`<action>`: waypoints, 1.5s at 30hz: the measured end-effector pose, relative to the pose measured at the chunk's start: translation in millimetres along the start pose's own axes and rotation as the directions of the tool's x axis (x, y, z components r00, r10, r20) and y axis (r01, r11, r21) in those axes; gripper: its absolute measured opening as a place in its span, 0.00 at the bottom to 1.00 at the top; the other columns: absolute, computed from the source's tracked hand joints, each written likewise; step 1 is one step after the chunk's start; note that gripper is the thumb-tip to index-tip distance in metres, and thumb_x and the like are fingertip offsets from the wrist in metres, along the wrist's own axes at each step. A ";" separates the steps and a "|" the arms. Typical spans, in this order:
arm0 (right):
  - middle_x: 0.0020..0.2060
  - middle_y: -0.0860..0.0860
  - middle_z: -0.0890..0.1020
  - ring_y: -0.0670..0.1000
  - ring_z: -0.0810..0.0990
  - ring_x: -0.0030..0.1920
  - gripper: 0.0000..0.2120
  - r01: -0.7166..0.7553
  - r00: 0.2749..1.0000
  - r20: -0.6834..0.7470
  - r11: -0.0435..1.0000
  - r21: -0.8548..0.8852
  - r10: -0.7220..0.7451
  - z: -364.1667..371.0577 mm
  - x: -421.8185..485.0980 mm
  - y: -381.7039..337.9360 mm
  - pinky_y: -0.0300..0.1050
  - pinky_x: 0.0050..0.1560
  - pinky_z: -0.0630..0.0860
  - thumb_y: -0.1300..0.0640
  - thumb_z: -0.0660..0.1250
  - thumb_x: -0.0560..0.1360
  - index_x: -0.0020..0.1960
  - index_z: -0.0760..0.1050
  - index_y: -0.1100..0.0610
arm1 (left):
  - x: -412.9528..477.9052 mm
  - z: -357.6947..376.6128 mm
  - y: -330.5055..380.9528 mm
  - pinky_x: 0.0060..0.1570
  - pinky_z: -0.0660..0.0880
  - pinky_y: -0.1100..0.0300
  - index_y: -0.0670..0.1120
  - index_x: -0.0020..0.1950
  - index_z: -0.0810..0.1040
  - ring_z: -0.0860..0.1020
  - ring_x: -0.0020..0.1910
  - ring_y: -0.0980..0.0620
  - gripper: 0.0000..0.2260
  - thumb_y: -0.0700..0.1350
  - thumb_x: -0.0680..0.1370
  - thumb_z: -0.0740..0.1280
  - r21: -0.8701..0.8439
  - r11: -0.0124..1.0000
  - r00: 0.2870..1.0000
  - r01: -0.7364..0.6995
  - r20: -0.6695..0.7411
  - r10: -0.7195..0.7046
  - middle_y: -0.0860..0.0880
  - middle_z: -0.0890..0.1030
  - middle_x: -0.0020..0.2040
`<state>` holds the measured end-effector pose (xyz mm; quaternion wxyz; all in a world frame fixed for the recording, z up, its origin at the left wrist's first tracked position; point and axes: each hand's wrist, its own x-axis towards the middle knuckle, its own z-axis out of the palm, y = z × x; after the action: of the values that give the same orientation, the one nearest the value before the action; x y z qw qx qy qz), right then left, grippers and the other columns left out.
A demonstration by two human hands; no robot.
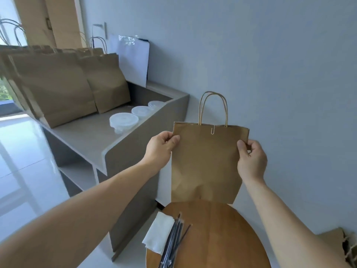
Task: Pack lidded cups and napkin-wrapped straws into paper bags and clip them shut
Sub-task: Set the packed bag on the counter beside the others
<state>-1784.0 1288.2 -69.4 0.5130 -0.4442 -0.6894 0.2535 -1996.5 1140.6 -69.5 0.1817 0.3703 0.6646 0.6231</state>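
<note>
Above the far edge of the round brown wooden table (222,235), a flat brown paper bag with twisted handles (207,163) hangs upright, a small metal paperclip (212,129) fastened at its top edge. The left hand (161,147) and right hand (251,160) each pinch one side of it. On the table lie a folded white napkin (158,233) and, just beside it, dark wrapped straws (173,242); left of the table, a grey shelf unit (116,146) carries clear plastic lids (123,119) and larger brown paper bags (58,84).

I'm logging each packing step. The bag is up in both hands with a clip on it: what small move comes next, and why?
Probably set the paper bag aside: its paper clip already pins the top, and left hand and right hand hold its sides.
</note>
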 end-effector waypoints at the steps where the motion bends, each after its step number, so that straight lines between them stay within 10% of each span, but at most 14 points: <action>1: 0.43 0.46 0.78 0.49 0.75 0.43 0.06 0.013 1.000 -0.018 1.000 0.011 -0.013 3.9 -3.0 -18.1 0.42 0.46 0.67 0.50 0.64 0.80 0.50 0.73 0.52 | -1.5 -14.9 11.6 0.32 0.71 0.71 0.51 0.42 0.81 0.74 0.28 0.63 0.07 0.49 0.79 0.68 -0.005 1.000 1.000 -0.026 -0.013 0.026 0.59 0.80 0.32; 24: 0.39 0.40 0.80 0.37 0.79 0.38 0.04 0.138 0.969 0.125 0.884 0.446 -0.214 155.8 37.4 -299.9 0.32 0.40 0.74 0.53 0.70 0.76 0.43 0.78 0.47 | 74.4 -264.5 136.8 0.46 0.76 0.49 0.42 0.49 0.80 0.76 0.40 0.49 0.11 0.50 0.80 0.65 0.159 0.946 0.825 -0.281 -0.463 0.323 0.46 0.80 0.41; 32: 0.40 0.42 0.81 0.45 0.79 0.42 0.04 0.165 0.931 0.208 0.856 0.490 -0.299 276.1 100.1 -327.6 0.47 0.49 0.79 0.53 0.68 0.77 0.43 0.78 0.49 | 161.3 -311.5 125.0 0.36 0.68 0.64 0.45 0.45 0.78 0.72 0.37 0.54 0.09 0.49 0.81 0.65 0.314 0.921 0.758 -0.232 -0.535 0.374 0.54 0.74 0.37; 45: 0.40 0.55 0.80 0.53 0.78 0.31 0.10 -0.011 0.869 0.486 0.976 0.220 -0.099 478.6 172.3 -269.0 0.49 0.38 0.74 0.55 0.59 0.82 0.47 0.74 0.58 | 273.7 -339.9 8.3 0.35 0.71 0.61 0.47 0.36 0.76 0.74 0.31 0.48 0.12 0.50 0.78 0.68 0.538 0.833 0.877 -0.132 -0.328 0.351 0.46 0.78 0.28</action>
<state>-2338.7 1361.1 65.0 0.3705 -0.2906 -0.7759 0.4198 -2413.8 1101.1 52.1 -0.1471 0.3469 0.7723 0.5114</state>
